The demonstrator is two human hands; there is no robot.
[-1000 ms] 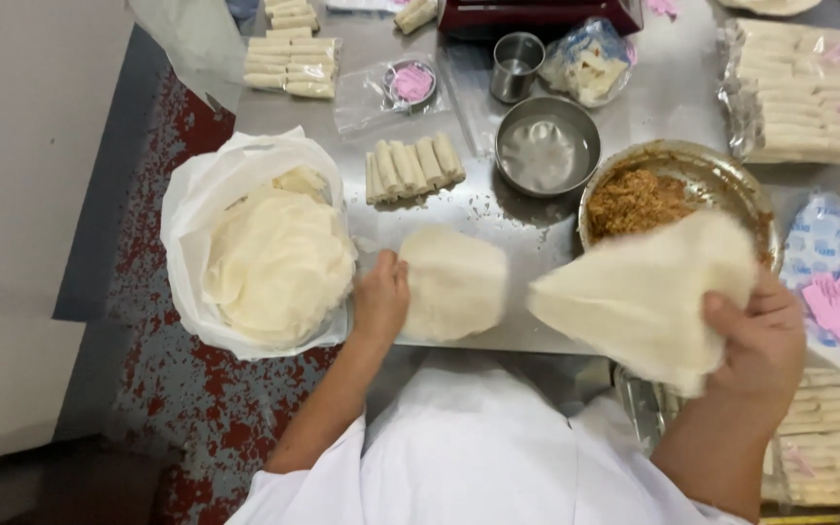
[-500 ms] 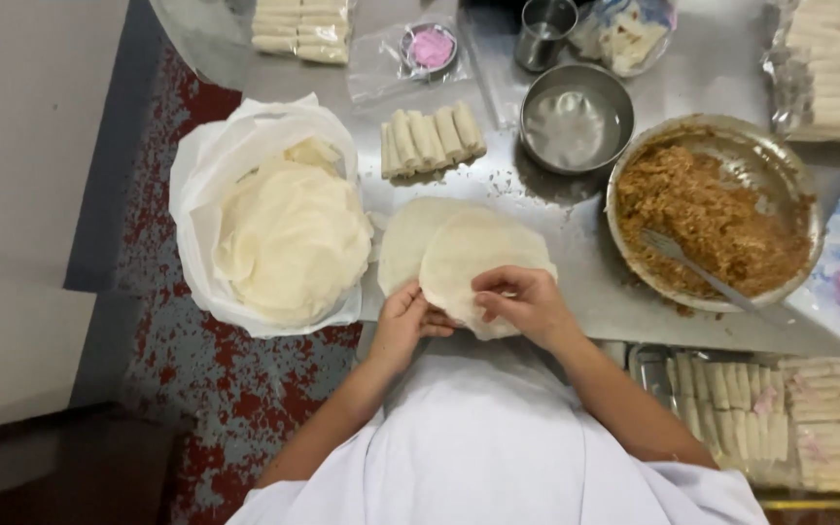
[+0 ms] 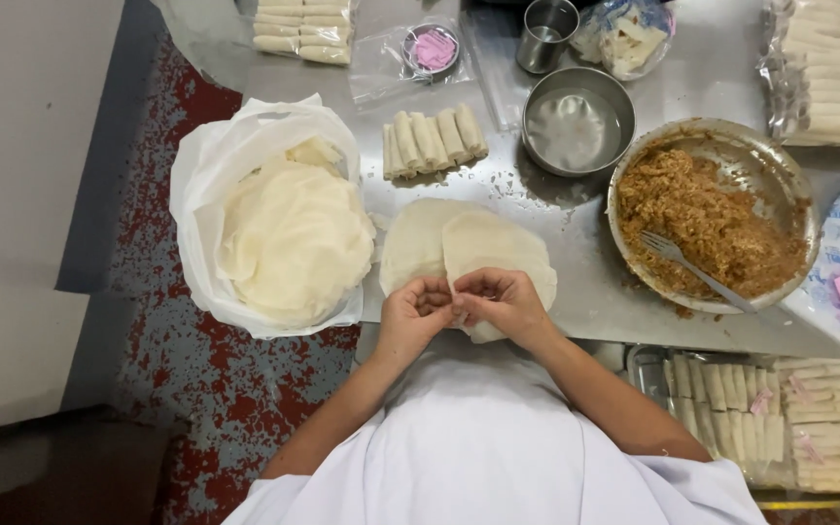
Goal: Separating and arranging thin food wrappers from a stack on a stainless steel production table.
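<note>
Both hands are now drawn together at the near edge of the top wrapper (image 3: 498,255), where half a second earlier they lay spread on it. The left hand (image 3: 418,313) and right hand (image 3: 498,301) are curled, the grip of each pinched on that edge. The wrapper lies overlapped on a second wrapper (image 3: 412,241) on the steel surface (image 3: 576,209), between the bagged wrapper stack (image 3: 284,238) and the filling bowl (image 3: 717,219). Peeling or folding seems begun.

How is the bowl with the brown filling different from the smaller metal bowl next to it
The large filling bowl is wider and shallower, heaped with brown shredded filling, with a fork resting in it. The small metal bowl is deeper with straighter walls, holds what looks like a little clear liquid, and has no utensil. Both are round, metal, and stand on the steel table.
</note>
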